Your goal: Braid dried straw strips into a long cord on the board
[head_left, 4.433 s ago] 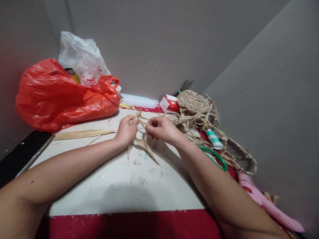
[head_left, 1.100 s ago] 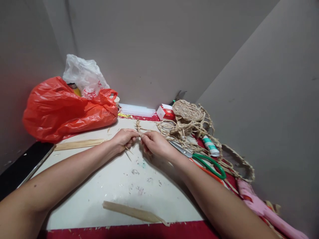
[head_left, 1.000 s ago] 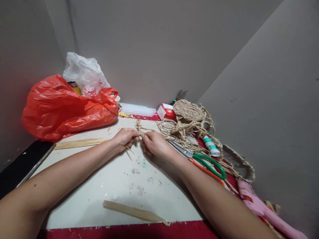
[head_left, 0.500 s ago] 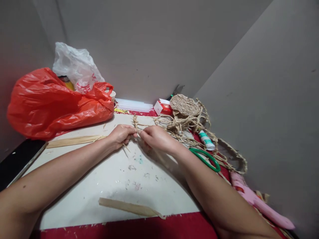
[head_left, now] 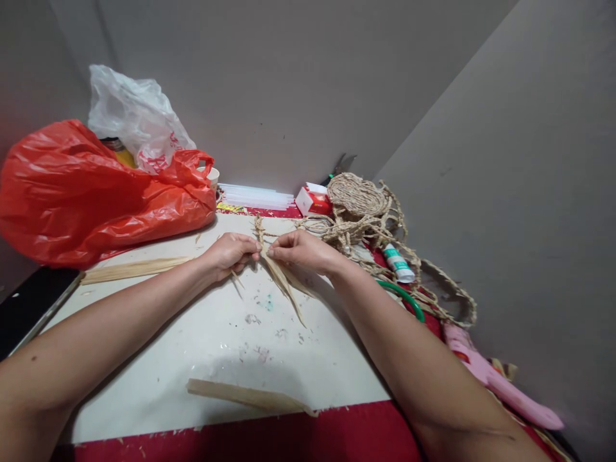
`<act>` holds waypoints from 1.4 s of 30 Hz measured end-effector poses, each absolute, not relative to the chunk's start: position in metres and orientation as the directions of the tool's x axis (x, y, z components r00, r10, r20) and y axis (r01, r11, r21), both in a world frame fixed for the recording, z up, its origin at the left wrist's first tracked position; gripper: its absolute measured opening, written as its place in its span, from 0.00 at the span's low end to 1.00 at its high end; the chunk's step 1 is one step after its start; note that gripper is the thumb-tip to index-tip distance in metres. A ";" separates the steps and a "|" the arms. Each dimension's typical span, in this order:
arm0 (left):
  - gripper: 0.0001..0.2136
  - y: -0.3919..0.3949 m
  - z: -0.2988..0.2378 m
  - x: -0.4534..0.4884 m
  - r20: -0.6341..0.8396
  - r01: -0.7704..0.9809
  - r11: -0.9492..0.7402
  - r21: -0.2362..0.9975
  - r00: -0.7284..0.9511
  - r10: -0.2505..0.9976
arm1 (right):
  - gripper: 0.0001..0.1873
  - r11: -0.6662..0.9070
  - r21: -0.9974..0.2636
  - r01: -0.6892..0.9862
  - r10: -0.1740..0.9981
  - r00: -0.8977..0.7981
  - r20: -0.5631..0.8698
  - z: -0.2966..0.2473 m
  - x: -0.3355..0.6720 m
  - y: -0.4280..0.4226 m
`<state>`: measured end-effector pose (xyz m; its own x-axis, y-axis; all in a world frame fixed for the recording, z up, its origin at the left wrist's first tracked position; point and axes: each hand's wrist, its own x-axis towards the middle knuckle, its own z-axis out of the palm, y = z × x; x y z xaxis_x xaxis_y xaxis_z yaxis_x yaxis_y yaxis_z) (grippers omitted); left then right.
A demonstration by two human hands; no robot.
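Observation:
My left hand (head_left: 230, 251) and my right hand (head_left: 299, 249) meet at the middle of the white board (head_left: 202, 340). Both pinch the end of a thin braided straw cord (head_left: 260, 230) that runs away toward the pile of braid. Loose pale straw strips (head_left: 285, 287) hang from the pinch point and fan out toward me across the board. Both hands have their fingers closed on the straw.
A red plastic bag (head_left: 91, 192) and a white bag (head_left: 137, 115) lie at the back left. A pile of braided straw work (head_left: 366, 212), a glue tube (head_left: 397, 262), green scissor handles (head_left: 407, 298) and a small red box (head_left: 314, 200) lie right. Loose strips (head_left: 250, 398) (head_left: 135, 268) rest on the board.
A loose strip has come to lie near the board's front edge. In the last second the strips have swung out from under my right hand and now fan toward me.

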<state>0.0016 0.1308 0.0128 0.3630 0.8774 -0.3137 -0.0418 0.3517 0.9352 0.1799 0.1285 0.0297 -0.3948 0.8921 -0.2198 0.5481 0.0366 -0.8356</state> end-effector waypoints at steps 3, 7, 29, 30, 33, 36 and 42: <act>0.05 0.132 0.014 0.001 -0.306 0.003 0.328 0.945 0.365 0.879 | 0.12 0.040 -0.851 0.523 0.886 -0.412 -0.212 0.029 0.184 0.131; 0.07 0.133 0.015 0.000 -0.307 0.029 0.320 0.947 0.376 0.874 | 0.14 0.026 -0.879 0.477 0.871 -0.443 -0.215 0.029 0.185 0.134; 0.05 0.137 0.011 -0.004 -0.277 0.155 0.233 0.960 0.397 0.875 | 0.09 -0.117 -0.942 0.314 0.831 -0.488 -0.266 0.021 0.182 0.134; 0.04 0.137 0.010 -0.003 -0.273 0.174 0.221 0.960 0.394 0.877 | 0.09 -0.092 -0.934 0.346 0.828 -0.495 -0.264 0.021 0.184 0.136; 0.03 0.137 0.009 -0.002 -0.258 0.248 0.172 0.953 0.375 0.891 | 0.11 -0.011 -0.864 0.504 0.818 -0.493 -0.297 0.023 0.189 0.138; 0.05 0.134 0.009 -0.001 -0.220 0.297 0.114 0.948 0.353 0.909 | 0.12 0.010 -0.818 0.576 0.812 -0.482 -0.330 0.029 0.190 0.135; 0.06 0.127 0.013 0.003 -0.169 0.243 0.090 0.966 0.329 0.929 | 0.13 -0.150 -0.902 0.405 0.803 -0.483 -0.350 0.038 0.170 0.117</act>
<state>0.0029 0.1272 0.0126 0.3289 0.9291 -0.1693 0.2429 0.0900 0.9659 0.1695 0.1170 0.0377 -0.4829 0.8028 -0.3498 0.4047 -0.1496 -0.9021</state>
